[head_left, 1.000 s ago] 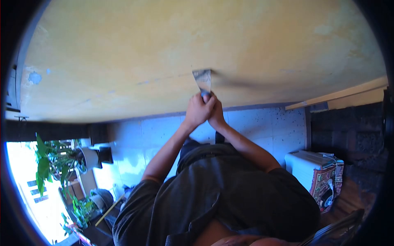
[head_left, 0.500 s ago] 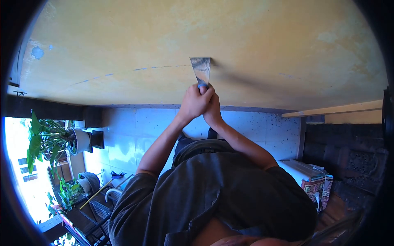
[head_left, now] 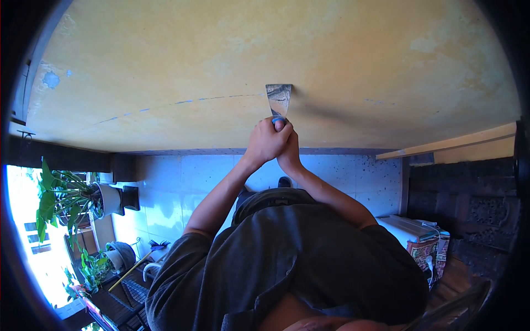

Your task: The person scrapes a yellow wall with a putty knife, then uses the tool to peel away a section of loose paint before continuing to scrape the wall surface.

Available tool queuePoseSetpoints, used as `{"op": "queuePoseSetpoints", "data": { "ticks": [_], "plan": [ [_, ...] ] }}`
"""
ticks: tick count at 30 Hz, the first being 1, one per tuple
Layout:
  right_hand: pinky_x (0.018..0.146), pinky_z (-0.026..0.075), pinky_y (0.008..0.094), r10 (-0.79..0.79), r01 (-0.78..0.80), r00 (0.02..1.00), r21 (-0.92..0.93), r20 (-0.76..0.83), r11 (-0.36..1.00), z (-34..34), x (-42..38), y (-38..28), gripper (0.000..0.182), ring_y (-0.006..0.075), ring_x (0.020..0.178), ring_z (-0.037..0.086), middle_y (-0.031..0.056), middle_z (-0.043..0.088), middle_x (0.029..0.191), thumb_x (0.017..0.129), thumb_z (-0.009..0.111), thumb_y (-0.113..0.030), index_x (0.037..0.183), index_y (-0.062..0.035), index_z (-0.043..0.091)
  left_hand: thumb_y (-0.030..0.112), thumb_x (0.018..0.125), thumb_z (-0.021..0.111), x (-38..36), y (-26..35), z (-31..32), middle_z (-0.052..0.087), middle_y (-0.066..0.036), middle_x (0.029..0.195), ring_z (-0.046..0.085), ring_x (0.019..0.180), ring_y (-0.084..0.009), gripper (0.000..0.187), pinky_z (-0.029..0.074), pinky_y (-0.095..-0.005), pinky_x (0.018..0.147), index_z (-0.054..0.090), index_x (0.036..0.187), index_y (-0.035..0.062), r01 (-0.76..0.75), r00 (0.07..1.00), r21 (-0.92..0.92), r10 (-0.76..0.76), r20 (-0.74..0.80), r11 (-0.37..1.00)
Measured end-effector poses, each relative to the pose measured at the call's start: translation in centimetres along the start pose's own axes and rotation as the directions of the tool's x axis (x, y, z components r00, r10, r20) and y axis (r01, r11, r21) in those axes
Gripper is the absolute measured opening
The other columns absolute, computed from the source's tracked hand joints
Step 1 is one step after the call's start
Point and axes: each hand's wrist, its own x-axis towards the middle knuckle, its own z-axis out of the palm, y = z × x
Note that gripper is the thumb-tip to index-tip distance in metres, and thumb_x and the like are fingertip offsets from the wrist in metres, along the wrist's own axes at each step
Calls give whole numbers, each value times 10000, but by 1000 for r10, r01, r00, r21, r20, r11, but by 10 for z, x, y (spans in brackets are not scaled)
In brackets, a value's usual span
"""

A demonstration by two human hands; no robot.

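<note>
A putty knife with a flat, smeared metal blade stands against the yellow wall, its wide edge at the surface. My left hand is wrapped round the handle, of which a bit of blue shows near the blade. My right hand is closed round the same handle from the right, pressed against the left; its fingers are partly hidden. Left of the blade, a thin broken line of scraped marks runs along the wall.
Pale floor tiles with dark specks lie below the wall. On the left are a potted plant and a black wire rack. A wooden ledge, a carved dark panel and a white box-like object are on the right.
The putty knife and both hands have shifted slightly to the right along the wall. The whole view has tilted a little, so the wall marks sit lower. Both hands keep their grip.
</note>
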Motion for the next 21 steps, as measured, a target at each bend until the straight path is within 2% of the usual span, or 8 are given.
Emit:
{"op": "queuePoseSetpoints", "data": {
  "ticks": [4, 7, 10, 13, 16, 19, 21],
  "plan": [
    [781, 493, 330, 36, -38, 999, -98, -27, 994, -12, -5, 47, 362, 124, 914, 566, 74, 666, 974, 1083, 536, -352, 1127, 2, 601, 364, 864, 643, 4, -33, 26, 672, -345, 834, 669, 869, -515, 469, 537, -550, 792, 669, 820, -102, 75, 997, 96, -77, 19, 993],
    [779, 495, 339, -3, -7, 997, -139, -72, 990, -10, -10, 48, 370, 142, 898, 580, 80, 679, 951, 1084, 531, -354, 1123, 6, 603, 362, 864, 639, 0, -44, 36, 672, -343, 837, 665, 866, -518, 460, 537, -549, 783, 674, 823, -94, 76, 997, 109, -72, -39, 991],
    [777, 496, 339, -52, 48, 998, -149, -19, 988, -6, -5, -3, 368, 145, 879, 582, 74, 677, 927, 1085, 529, -355, 1113, 3, 609, 377, 864, 631, -6, 2, 10, 671, -350, 845, 666, 882, -524, 481, 536, -549, 802, 675, 832, -101, 10, 999, -1, -10, -35, 1000],
    [775, 496, 339, -25, 26, 1000, -98, 9, 995, -10, 1, -1, 363, 141, 882, 582, 86, 675, 925, 1085, 530, -347, 1103, 7, 609, 337, 885, 633, -1, 2, 11, 659, -346, 827, 655, 887, -525, 430, 528, -532, 786, 655, 851, -91, 14, 1000, 28, -13, -25, 1000],
    [769, 495, 338, 19, -21, 1000, -71, -24, 997, -15, -5, 24, 358, 136, 878, 577, 89, 670, 916, 1085, 532, -338, 1098, 12, 605, 333, 887, 632, 2, -27, 32, 664, -345, 845, 659, 906, -515, 422, 531, -524, 789, 663, 869, -87, 73, 997, 47, -74, 10, 996],
    [762, 493, 338, -7, 2, 999, -106, -50, 994, -17, -8, 50, 351, 130, 879, 570, 84, 664, 916, 1082, 539, -330, 1087, 15, 601, 334, 888, 629, -3, -24, 33, 665, -347, 848, 661, 919, -514, 428, 534, -519, 789, 666, 874, -93, 133, 991, 83, -133, -7, 988],
    [766, 493, 336, -72, 65, 996, -140, -48, 988, -10, -9, 28, 356, 129, 883, 567, 79, 663, 921, 1080, 542, -337, 1083, 14, 600, 342, 888, 627, -7, -10, 21, 664, -351, 850, 659, 922, -516, 443, 533, -523, 796, 663, 871, -99, 63, 998, 61, -62, -28, 996]
  ]
}}
